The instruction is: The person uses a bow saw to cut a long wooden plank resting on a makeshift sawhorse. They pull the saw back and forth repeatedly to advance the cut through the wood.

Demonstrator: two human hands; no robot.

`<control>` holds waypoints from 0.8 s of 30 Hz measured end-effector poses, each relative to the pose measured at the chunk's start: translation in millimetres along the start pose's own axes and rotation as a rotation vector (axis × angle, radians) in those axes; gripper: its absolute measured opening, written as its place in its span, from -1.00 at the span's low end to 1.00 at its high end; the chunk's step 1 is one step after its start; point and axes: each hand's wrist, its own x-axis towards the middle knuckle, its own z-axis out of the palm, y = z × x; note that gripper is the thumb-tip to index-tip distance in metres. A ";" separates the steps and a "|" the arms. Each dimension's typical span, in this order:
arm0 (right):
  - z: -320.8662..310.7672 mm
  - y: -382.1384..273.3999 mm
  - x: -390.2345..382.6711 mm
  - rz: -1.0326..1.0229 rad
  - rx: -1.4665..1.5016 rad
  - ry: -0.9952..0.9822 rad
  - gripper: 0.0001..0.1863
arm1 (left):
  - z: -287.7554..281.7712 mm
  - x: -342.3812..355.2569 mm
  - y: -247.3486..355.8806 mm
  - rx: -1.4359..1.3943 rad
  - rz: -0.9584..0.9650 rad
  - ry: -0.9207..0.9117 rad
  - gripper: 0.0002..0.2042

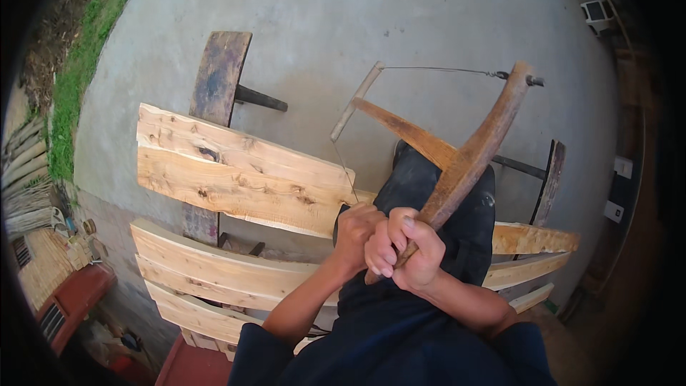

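A wooden frame saw [468, 161] slants over the planks, with a thick curved arm, a crossbar and a twisted wire along its far side. My right hand [411, 250] is closed round the near end of the thick arm. Beside it, my left hand [357, 234] is closed at the near end of the thin blade [346, 171]; its grip is partly hidden. The blade runs past the right end of a pale knotty plank [243, 179], and my hands cover where it meets the wood. My bent leg [446, 189] in dark trousers lies across the planks.
Several more pale planks [221, 261] lie nearer me. A dark worn bench [218, 75] with a slanting leg supports them on the left, and another dark trestle [549, 182] stands right. Grey concrete floor [321, 11] spreads beyond; grass and stacked sticks [27, 161] line the left side.
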 end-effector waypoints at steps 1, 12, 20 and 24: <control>0.7 -0.1 7.3 -0.015 0.014 -0.020 -0.60 | 1.3 0.4 -7.0 -0.013 -0.014 0.012 -0.75; -9.4 -32.5 13.2 0.004 0.170 -0.009 -0.61 | 10.9 14.5 15.0 0.076 0.011 0.285 -0.75; 61.4 -73.6 -81.4 -0.040 0.118 -0.195 -0.60 | 4.3 -1.7 115.4 0.057 0.035 0.139 -0.79; 23.5 -51.3 -22.3 0.030 0.053 -0.047 -0.58 | 7.6 5.0 49.7 0.082 0.046 0.158 -0.78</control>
